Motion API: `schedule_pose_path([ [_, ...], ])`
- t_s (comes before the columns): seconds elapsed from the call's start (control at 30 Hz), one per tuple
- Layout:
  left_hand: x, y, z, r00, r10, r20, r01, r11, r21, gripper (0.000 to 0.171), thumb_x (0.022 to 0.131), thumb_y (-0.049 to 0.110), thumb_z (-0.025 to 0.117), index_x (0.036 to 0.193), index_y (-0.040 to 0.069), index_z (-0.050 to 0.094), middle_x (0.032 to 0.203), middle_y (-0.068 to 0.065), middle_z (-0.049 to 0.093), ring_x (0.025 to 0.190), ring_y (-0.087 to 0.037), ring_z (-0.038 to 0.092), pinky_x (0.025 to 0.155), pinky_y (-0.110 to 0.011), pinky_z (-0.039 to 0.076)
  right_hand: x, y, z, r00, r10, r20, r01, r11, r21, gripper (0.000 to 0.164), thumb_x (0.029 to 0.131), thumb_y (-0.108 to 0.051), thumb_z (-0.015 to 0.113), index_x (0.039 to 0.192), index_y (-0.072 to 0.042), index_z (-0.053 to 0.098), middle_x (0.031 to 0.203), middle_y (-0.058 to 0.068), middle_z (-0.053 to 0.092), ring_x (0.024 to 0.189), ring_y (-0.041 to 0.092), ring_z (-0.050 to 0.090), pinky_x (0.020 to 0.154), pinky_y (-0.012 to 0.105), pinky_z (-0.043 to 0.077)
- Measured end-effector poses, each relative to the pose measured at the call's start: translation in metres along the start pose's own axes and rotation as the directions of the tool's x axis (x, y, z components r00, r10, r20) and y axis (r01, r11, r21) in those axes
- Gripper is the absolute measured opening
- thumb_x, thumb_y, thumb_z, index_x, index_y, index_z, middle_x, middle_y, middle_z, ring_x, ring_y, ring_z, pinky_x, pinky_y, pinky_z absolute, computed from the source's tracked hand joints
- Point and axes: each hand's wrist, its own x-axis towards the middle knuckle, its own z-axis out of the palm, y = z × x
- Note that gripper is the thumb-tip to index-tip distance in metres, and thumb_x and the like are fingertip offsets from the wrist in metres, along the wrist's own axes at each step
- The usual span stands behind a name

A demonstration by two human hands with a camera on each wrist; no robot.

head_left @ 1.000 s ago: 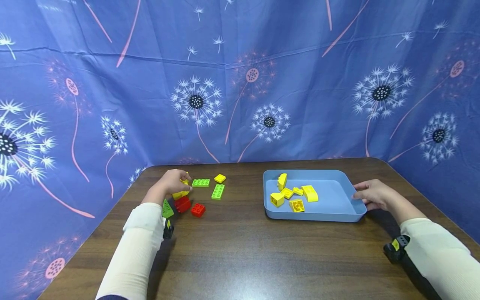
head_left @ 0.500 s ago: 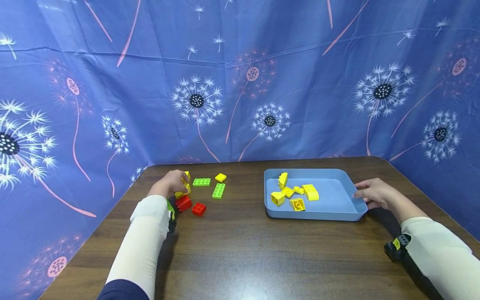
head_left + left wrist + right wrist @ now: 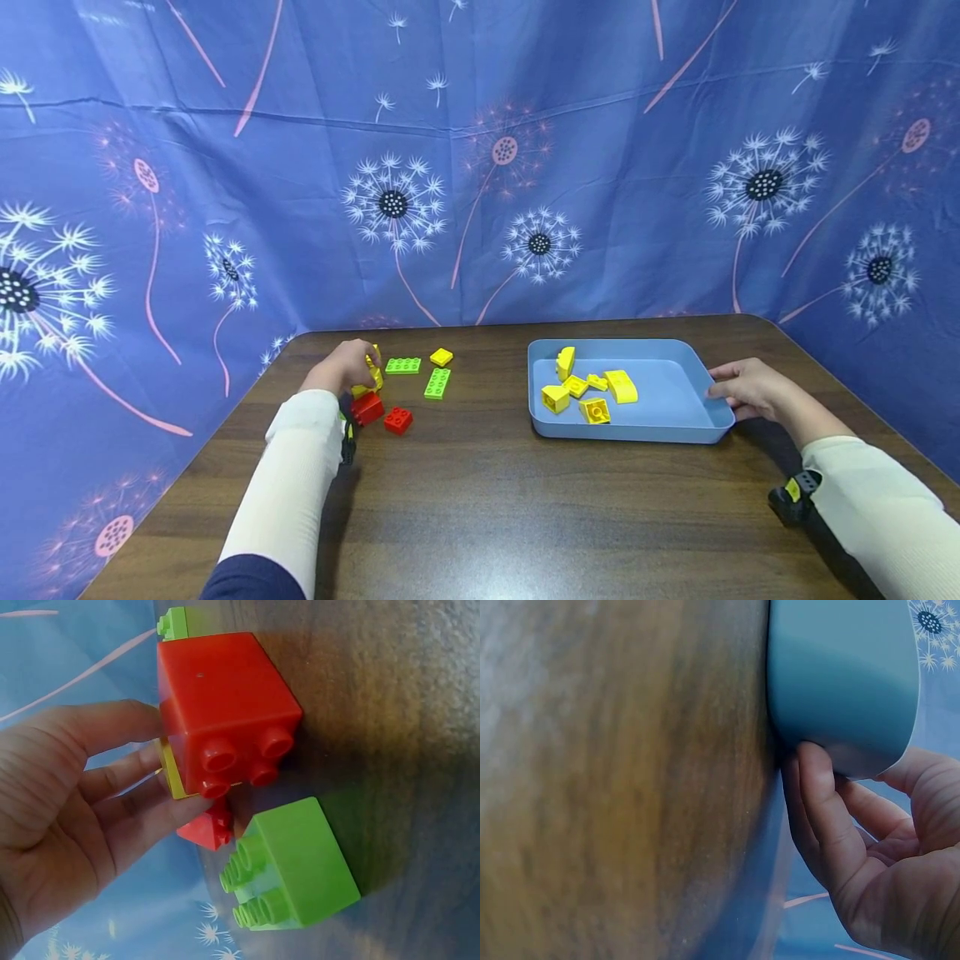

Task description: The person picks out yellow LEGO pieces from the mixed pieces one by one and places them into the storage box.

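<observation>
At the table's far left, my left hand has its thumb and fingers around a yellow block. In the left wrist view, a red block hides most of that yellow block. A green block lies close by the fingers. My right hand grips the right end of a blue tray, with the thumb over the rim and fingers beneath, as the right wrist view also shows the tray. Several yellow blocks lie in the tray's left half.
Two flat green bricks and a small yellow piece lie right of my left hand. Nearer to me sits a small red brick beside the larger red block. A blue patterned cloth hangs behind the wooden table.
My left hand and forearm have moved slightly right, the fingers around the yellow block, which has shifted a little too. The sleeve now covers most of the green block. The right hand and tray stay put.
</observation>
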Motion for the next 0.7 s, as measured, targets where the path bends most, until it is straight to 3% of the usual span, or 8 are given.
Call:
schedule_pose_path([
  [0.2, 0.001, 0.007, -0.006, 0.998, 0.067, -0.015, -0.066, 0.997, 0.042, 0.039, 0.063, 0.003, 0.072, 0.101, 0.002, 0.062, 0.092, -0.016, 0.055, 0.056, -0.02, 0.054, 0.043, -0.029, 0.047, 0.001, 0.0, -0.001, 1.0, -0.001, 0.003, 0.001, 1.0, -0.001, 0.068, 0.081, -0.007, 0.06, 0.13, 0.016, 0.021, 0.097, 0.021, 0.06, 0.078, 0.024, 0.062, 0.068, 0.042, 0.05],
  [0.3, 0.003, 0.013, -0.009, 0.992, 0.125, -0.034, -0.121, 0.988, 0.095, 0.038, 0.063, 0.004, 0.072, 0.099, 0.002, 0.062, 0.087, -0.013, 0.056, 0.063, -0.02, 0.054, 0.047, -0.028, 0.047, 0.001, 0.0, -0.001, 1.0, -0.001, 0.006, 0.001, 1.0, 0.006, 0.068, 0.081, -0.008, 0.06, 0.131, 0.016, 0.021, 0.096, 0.019, 0.06, 0.078, 0.023, 0.062, 0.068, 0.042, 0.05],
  [0.43, 0.004, 0.022, -0.011, 0.981, 0.189, -0.041, -0.181, 0.972, 0.15, 0.036, 0.063, 0.006, 0.074, 0.098, 0.003, 0.064, 0.089, -0.011, 0.059, 0.079, -0.022, 0.053, 0.063, -0.031, 0.047, 0.001, 0.001, -0.002, 1.0, -0.002, 0.012, 0.002, 1.0, 0.009, 0.068, 0.081, -0.007, 0.06, 0.131, 0.016, 0.021, 0.094, 0.015, 0.061, 0.077, 0.023, 0.062, 0.068, 0.041, 0.05],
  [0.53, 0.004, 0.031, -0.011, 0.978, 0.205, -0.032, -0.197, 0.968, 0.153, 0.034, 0.064, 0.006, 0.075, 0.096, 0.004, 0.064, 0.092, -0.011, 0.06, 0.084, -0.023, 0.053, 0.072, -0.034, 0.046, 0.0, 0.001, -0.001, 1.0, -0.004, 0.015, 0.004, 1.0, 0.006, 0.068, 0.081, -0.008, 0.06, 0.131, 0.016, 0.021, 0.093, 0.015, 0.061, 0.077, 0.023, 0.062, 0.068, 0.041, 0.05],
  [0.7, 0.004, 0.048, -0.01, 0.972, 0.234, -0.026, -0.228, 0.962, 0.15, 0.032, 0.065, 0.005, 0.075, 0.095, 0.004, 0.064, 0.089, -0.01, 0.06, 0.082, -0.022, 0.052, 0.072, -0.035, 0.046, 0.0, 0.001, 0.0, 1.0, -0.002, 0.013, 0.002, 1.0, -0.001, 0.068, 0.081, -0.009, 0.061, 0.131, 0.016, 0.021, 0.095, 0.016, 0.061, 0.077, 0.023, 0.062, 0.068, 0.041, 0.05],
])
